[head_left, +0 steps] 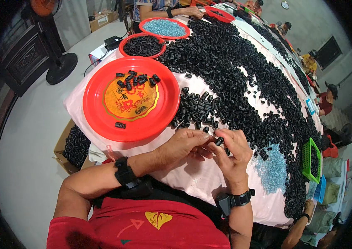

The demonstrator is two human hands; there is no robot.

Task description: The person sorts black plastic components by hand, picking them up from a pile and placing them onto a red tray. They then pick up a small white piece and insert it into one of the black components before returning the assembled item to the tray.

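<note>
Both my hands meet over the near edge of the cloth-covered table. My right hand (235, 155) pinches a small black plastic cord lock (219, 141) between thumb and forefinger. Close against it, my left hand (180, 146) has its thumb and fingers pressed together; what sits between them is too small to make out. Just beyond my fingers lies a loose group of black cord locks (199, 107). At the left, a big red tray (97, 112) with a patterned yellow centre holds several more cord locks (132, 79).
A huge heap of black plastic parts (226, 58) spreads across the pink cloth (184, 174). Small shiny springs (272, 168) lie right; red bowls hold springs (163, 28) and black pins (142, 45). A green basket (310, 159) stands right. Other people work along the table.
</note>
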